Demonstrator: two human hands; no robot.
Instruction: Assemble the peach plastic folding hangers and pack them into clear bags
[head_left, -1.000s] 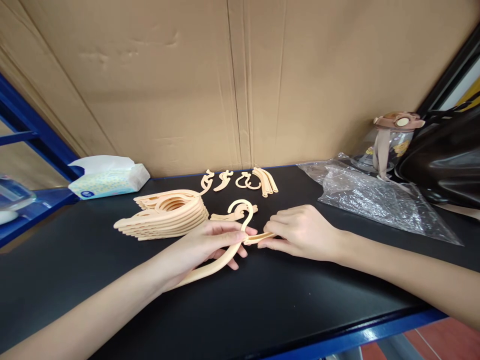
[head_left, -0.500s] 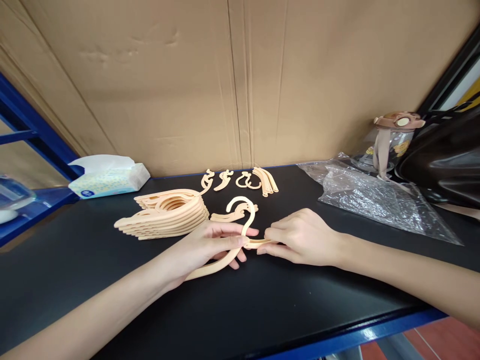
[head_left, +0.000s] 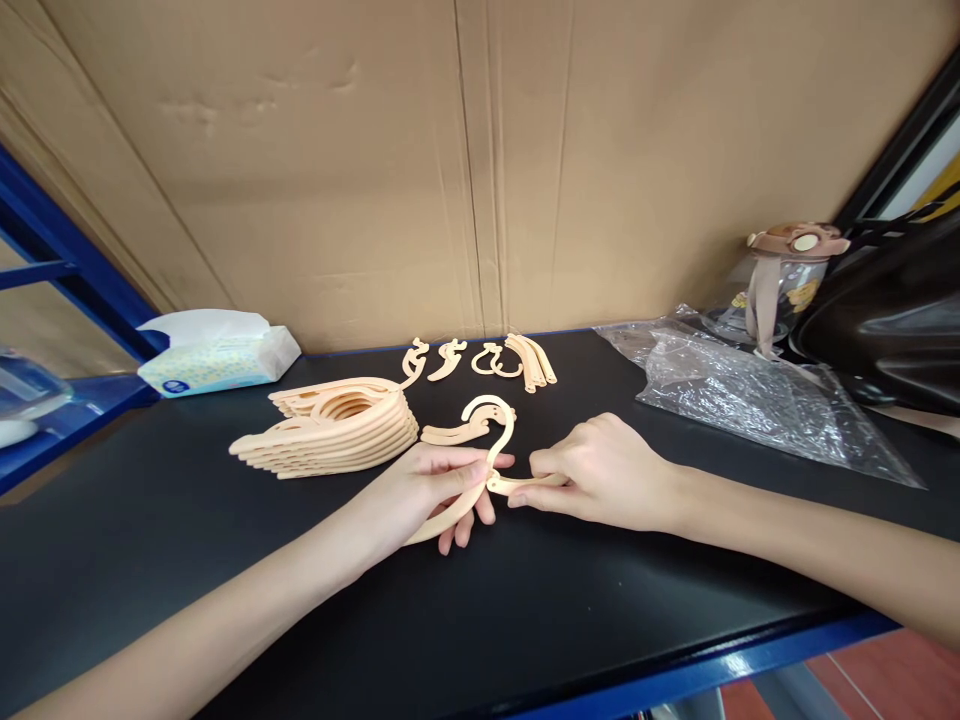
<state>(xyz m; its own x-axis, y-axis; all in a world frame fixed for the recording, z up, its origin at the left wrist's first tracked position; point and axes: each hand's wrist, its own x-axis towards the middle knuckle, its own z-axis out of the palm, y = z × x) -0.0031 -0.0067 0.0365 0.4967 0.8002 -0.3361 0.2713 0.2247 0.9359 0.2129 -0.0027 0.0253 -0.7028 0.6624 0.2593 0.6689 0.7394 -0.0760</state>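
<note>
A beige folding clothes hanger (head_left: 504,432) is held above the black table, its hook curving upward. My left hand (head_left: 435,485) pinches it near the joint, with one arm running down under the palm. My right hand (head_left: 600,475) is closed around the other arm, which points right; the fingers cover its far end. Just beyond the left fingers lie loose hanger arms (head_left: 465,430) on the table. A stack of beige hangers (head_left: 330,430) stands to the left of my left hand.
Along the back lie small hook pieces (head_left: 448,360) and a bundle of curved arms (head_left: 532,362). A tissue pack (head_left: 214,355) sits at back left. Crinkled clear plastic (head_left: 750,395), a water bottle (head_left: 799,270) and a black bag (head_left: 892,320) are at right. Cardboard (head_left: 322,170) stands behind.
The hanger has turned slightly, and its hook has shifted a little to the right. My left fingers have moved lower and spread beneath it. Both hands still grip it.
</note>
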